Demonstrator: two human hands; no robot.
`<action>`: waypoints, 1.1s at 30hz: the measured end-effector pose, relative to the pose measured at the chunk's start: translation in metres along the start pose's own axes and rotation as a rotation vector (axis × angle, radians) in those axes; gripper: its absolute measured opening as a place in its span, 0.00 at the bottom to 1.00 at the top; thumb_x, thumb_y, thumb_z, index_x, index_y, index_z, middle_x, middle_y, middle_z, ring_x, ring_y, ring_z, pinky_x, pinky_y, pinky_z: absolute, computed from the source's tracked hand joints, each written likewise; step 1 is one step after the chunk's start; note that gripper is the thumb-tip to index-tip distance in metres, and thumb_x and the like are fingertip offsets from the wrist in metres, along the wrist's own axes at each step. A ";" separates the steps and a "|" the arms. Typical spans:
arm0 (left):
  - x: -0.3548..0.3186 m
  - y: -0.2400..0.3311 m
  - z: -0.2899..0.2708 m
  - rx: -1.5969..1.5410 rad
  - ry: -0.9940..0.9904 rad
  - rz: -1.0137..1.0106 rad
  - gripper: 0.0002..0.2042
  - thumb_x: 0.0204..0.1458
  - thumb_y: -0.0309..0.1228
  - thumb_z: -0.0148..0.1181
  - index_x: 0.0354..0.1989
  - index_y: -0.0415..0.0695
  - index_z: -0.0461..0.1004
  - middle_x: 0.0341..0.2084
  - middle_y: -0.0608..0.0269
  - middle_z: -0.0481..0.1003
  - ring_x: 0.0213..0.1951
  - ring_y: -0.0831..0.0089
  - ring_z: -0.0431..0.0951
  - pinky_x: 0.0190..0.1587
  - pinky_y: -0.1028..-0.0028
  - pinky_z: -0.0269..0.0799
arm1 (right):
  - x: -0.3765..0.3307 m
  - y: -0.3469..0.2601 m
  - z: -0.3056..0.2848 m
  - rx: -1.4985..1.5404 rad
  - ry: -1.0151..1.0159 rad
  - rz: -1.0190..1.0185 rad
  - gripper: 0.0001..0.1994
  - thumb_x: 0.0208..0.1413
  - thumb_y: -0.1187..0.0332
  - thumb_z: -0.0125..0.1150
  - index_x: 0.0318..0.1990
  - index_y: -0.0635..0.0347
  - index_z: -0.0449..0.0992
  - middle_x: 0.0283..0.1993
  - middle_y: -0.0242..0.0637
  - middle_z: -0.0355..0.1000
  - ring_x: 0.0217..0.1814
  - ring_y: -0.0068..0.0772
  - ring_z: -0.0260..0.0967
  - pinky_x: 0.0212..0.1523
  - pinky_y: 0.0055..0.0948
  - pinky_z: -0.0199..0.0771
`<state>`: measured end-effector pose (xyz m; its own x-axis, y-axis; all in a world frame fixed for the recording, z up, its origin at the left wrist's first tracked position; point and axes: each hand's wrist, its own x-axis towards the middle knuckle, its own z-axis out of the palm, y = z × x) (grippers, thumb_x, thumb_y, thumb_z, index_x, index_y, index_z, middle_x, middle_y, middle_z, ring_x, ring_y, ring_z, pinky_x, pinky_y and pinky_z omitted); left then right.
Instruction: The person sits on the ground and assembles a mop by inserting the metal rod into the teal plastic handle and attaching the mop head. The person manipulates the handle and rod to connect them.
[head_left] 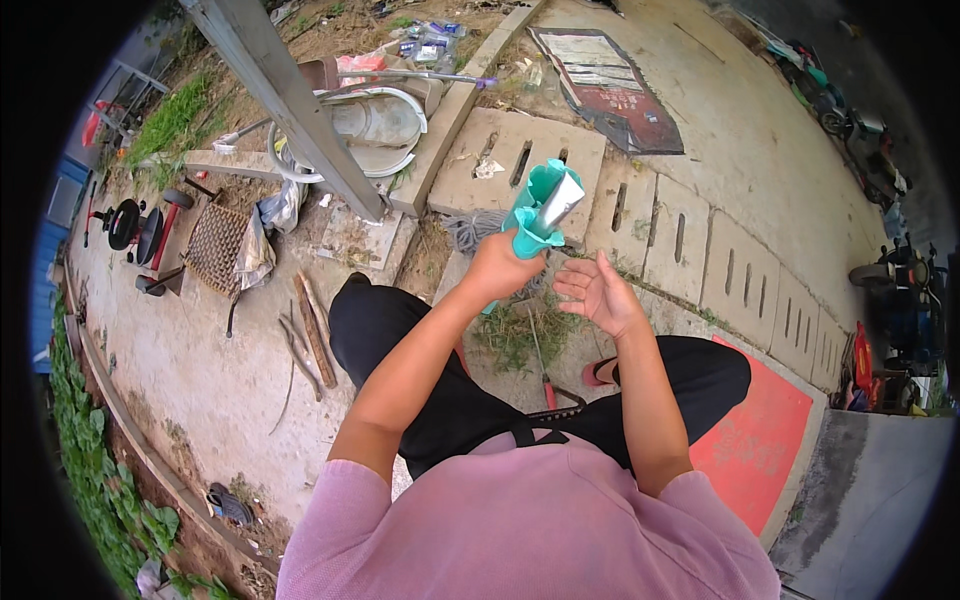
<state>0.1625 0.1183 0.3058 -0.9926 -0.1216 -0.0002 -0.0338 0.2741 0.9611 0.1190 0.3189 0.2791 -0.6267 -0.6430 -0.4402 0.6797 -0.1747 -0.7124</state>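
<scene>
Head view: left hand (497, 268) closed around teal sheet (535, 205), rolled about metal tube (556, 203), held above slotted drain covers (700, 250). Right hand (598, 292) open, empty, just beside. Wrapping judged partly done; loose edges unsecured.

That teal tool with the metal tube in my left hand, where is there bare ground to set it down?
Bare concrete lies left of your left knee, between the wood sticks and the curb by the plants. The pavement beyond the slotted drain covers is also bare. It is crowded around the metal post, white tub and mesh basket.
</scene>
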 end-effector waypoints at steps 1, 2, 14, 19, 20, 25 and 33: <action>-0.001 0.000 0.004 0.108 0.049 0.092 0.11 0.36 0.33 0.57 0.27 0.39 0.70 0.19 0.50 0.72 0.24 0.55 0.74 0.28 0.66 0.69 | -0.005 -0.010 0.006 0.015 -0.021 -0.042 0.35 0.54 0.41 0.35 0.50 0.71 0.61 0.45 0.49 0.66 0.48 0.38 0.65 0.41 0.38 0.69; -0.003 0.002 0.005 0.211 0.034 0.113 0.11 0.36 0.33 0.57 0.27 0.40 0.70 0.20 0.50 0.72 0.25 0.54 0.74 0.28 0.65 0.69 | -0.008 -0.020 0.012 -0.006 -0.018 -0.055 0.34 0.54 0.41 0.34 0.49 0.69 0.62 0.44 0.47 0.67 0.46 0.37 0.66 0.40 0.38 0.70; -0.032 -0.006 -0.006 1.066 -0.304 0.626 0.09 0.33 0.30 0.58 0.22 0.45 0.65 0.15 0.60 0.70 0.19 0.60 0.72 0.22 0.65 0.67 | 0.012 0.031 -0.031 0.382 0.242 0.277 0.26 0.45 0.48 0.55 0.45 0.57 0.64 0.41 0.41 0.65 0.44 0.42 0.64 0.45 0.51 0.61; -0.080 -0.010 0.010 1.393 -0.408 0.614 0.06 0.36 0.31 0.55 0.22 0.46 0.64 0.15 0.65 0.68 0.18 0.68 0.72 0.23 0.72 0.66 | 0.027 0.093 -0.056 0.442 0.241 0.342 0.18 0.45 0.57 0.60 0.39 0.58 0.65 0.33 0.38 0.67 0.32 0.32 0.66 0.34 0.39 0.66; -0.090 -0.010 0.015 1.438 -0.425 0.591 0.06 0.37 0.32 0.54 0.22 0.46 0.64 0.15 0.66 0.68 0.18 0.70 0.72 0.23 0.72 0.66 | 0.030 0.099 -0.052 0.434 0.242 0.342 0.17 0.45 0.58 0.60 0.38 0.57 0.65 0.31 0.37 0.67 0.29 0.31 0.66 0.31 0.36 0.66; -0.127 0.001 0.037 1.618 -0.312 0.435 0.05 0.39 0.31 0.51 0.24 0.44 0.64 0.16 0.67 0.66 0.17 0.75 0.69 0.22 0.75 0.64 | 0.064 0.097 -0.034 0.431 0.294 0.382 0.14 0.45 0.59 0.59 0.31 0.58 0.65 0.20 0.28 0.62 0.14 0.19 0.55 0.14 0.20 0.55; -0.146 0.004 0.038 1.233 -0.153 0.042 0.08 0.39 0.31 0.55 0.25 0.43 0.64 0.16 0.58 0.69 0.18 0.62 0.73 0.20 0.64 0.67 | 0.056 0.068 -0.008 0.648 0.168 0.099 0.16 0.45 0.56 0.56 0.32 0.60 0.66 0.15 0.26 0.56 0.12 0.19 0.48 0.12 0.20 0.45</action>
<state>0.3030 0.1730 0.2991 -0.9962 -0.0010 -0.0877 -0.0063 0.9981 0.0607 0.1264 0.2771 0.2016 -0.5651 -0.5633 -0.6028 0.7953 -0.5664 -0.2162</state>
